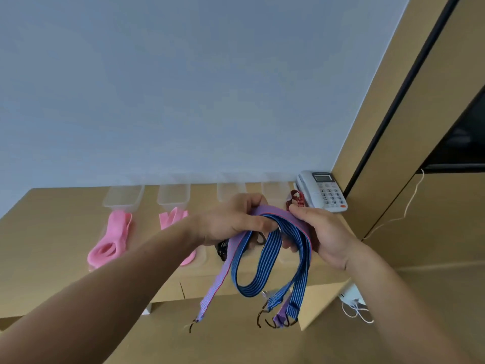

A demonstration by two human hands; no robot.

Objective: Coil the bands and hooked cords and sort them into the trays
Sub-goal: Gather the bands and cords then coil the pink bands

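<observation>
L hand & R hand curl fingers round cords over desk's front edge, hooks dangling. Mid-coil, likely; next: wind loose ends in, then a back-edge tray.

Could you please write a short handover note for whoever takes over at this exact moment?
Left hand grips the blue striped hooked cords at the top of their loops; right hand holds the same bunch. Hooks hang free below, uncoiled.
Two pink bands lie loose on the table before the clear trays; a red cord lies by the phone.
Done: nothing visibly sorted. Left: coil this bunch, tray it, then the rest.
</observation>
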